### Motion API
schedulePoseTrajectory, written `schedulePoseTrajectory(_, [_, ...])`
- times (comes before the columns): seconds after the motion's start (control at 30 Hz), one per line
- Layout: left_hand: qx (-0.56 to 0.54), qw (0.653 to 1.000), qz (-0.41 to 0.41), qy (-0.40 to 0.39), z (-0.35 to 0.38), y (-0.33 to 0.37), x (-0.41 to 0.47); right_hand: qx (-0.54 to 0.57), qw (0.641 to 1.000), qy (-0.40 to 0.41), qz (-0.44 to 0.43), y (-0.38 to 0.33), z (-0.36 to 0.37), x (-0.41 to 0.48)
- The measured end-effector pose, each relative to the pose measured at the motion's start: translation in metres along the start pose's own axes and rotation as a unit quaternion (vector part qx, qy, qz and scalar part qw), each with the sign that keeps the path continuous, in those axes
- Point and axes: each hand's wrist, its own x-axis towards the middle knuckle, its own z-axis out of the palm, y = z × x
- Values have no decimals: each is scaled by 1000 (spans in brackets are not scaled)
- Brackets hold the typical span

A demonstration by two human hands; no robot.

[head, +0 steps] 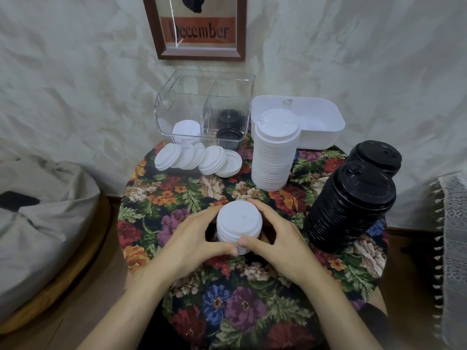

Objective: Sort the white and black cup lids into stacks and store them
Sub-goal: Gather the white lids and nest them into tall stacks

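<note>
A short stack of small white lids (239,223) stands at the middle of the floral table. My left hand (194,238) and my right hand (278,238) curl round it from both sides, thumbs touching at its front. Several loose small white lids (197,157) lean in a row further back. A tall stack of large white lids (275,152) stands right of them. Two stacks of black lids stand at the right: a tall one (351,205) and a lower one (379,155). The clear divided box (204,112) holds white lids (186,131) on its left side and black lids (228,127) on its right.
A white rectangular tub (318,122) sits behind the tall white stack. The round table (192,193) wears a floral cloth. A grey beanbag (43,210) lies at the left and a fringed fabric (449,236) at the right. A framed print (199,26) hangs on the wall.
</note>
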Motion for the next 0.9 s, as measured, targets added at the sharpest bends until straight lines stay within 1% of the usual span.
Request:
schedulePoseTrajectory(0.1, [9, 1000, -4, 11, 4, 0, 4, -15, 1000, 13, -2, 0, 0, 3])
schedulePoseTrajectory(0.23, [15, 1000, 14, 10, 4, 2, 4, -31, 999, 21, -11, 2, 5, 6])
schedulePoseTrajectory(0.43, [36, 999, -11, 20, 8, -1, 2, -26, 999, 37, -5, 3, 10, 6])
schedulePoseTrajectory(0.6, [57, 998, 11, 36, 10, -2, 2, -26, 999, 27, 3, 4, 9, 5])
schedulePoseTrajectory(0.8, [45, 998, 13, 31, 9, -1, 2, -36, 999, 29, 22, 5, 6, 8])
schedulePoseTrajectory(0.9, [24, 1000, 5, 12, 5, -1, 2, -43, 998, 30, 24, 4, 6, 7])
